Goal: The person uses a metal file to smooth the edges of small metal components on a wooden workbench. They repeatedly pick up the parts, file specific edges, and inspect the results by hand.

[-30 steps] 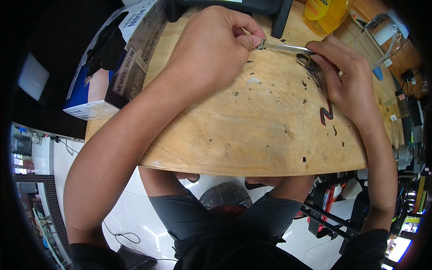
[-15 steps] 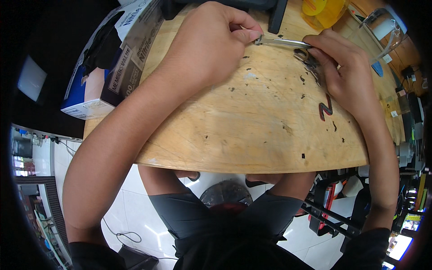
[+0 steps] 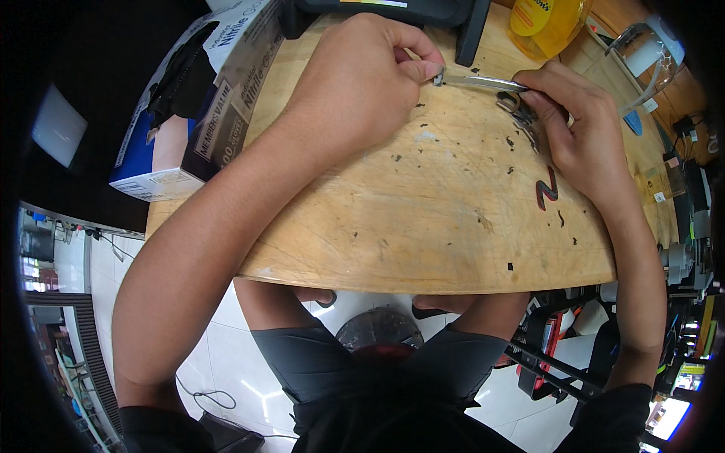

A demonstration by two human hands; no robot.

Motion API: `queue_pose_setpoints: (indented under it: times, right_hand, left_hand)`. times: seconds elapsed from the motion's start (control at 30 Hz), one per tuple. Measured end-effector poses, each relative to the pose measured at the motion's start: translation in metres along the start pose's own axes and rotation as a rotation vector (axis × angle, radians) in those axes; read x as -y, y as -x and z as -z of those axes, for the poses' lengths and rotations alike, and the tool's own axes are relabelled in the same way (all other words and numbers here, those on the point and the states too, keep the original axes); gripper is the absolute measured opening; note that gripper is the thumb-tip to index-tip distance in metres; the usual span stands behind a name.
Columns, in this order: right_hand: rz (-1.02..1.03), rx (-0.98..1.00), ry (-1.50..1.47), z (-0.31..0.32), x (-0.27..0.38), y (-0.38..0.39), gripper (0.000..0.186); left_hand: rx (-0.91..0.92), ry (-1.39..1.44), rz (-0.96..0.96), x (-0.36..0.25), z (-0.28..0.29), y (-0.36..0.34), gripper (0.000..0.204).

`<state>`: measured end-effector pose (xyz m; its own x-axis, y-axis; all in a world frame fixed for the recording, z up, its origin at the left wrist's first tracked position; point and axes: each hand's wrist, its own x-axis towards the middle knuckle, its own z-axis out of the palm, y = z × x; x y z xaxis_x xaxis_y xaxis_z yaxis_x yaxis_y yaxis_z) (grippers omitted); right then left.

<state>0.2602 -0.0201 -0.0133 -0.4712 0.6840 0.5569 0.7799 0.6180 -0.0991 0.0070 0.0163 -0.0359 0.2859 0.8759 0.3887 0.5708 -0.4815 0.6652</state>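
Observation:
My left hand [image 3: 370, 87] is over the far part of the wooden table, with thumb and forefinger pinched on a small grey piece [image 3: 438, 77]. In my right hand [image 3: 578, 106] is a slim silver blade-like tool [image 3: 483, 81], gripped between thumb and fingers and pointing left. Its tip meets the small grey piece or lies right beside it; I cannot tell which. Just below the right fingers lie several dark curled pieces [image 3: 517, 113], partly covered by the hand. A dark Z-shaped piece with red edges [image 3: 546, 189] rests near my right wrist.
Dark scraps [image 3: 510, 266] dot the wooden tabletop [image 3: 377, 226]. A glove box [image 3: 196, 136] stands at the left. Behind my hands is a black stand [image 3: 472, 34]. At the far right are a bottle of yellow liquid [image 3: 540, 30] and a clear container [image 3: 642, 64].
The whole view has shifted slightly, so the table and both hands sit a little lower. The pinch on the grey piece and the hold on the tool look the same.

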Motion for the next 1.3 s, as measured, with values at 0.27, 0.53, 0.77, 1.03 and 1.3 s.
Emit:
queue_pose_setpoints:
  times: [0.27,0.53,0.77,1.03,1.3]
  right_hand:
    - [0.016,0.017,0.011,-0.0013,-0.0023,0.0009,0.014]
    - [0.009,-0.008,0.000,0.0011,-0.0011,0.0004,0.015]
    - [0.020,-0.004,0.000,-0.0003,-0.0003,-0.0001,0.015]
    - [0.036,-0.004,0.012,-0.0015,-0.0032,-0.0015,0.015]
    - [0.045,-0.005,0.013,-0.0012,-0.0037,-0.0013,0.015]
  left_hand:
    - [-0.006,-0.016,0.025,-0.0044,0.0001,0.0013,0.019]
    - [0.008,-0.003,0.014,-0.0018,-0.0002,-0.0006,0.020]
    - [-0.005,0.001,0.000,0.0003,-0.0010,-0.0004,0.020]
    - [-0.001,0.007,0.010,-0.0005,-0.0011,-0.0001,0.021]
    - [-0.004,0.012,-0.001,-0.0003,-0.0022,0.0002,0.021]
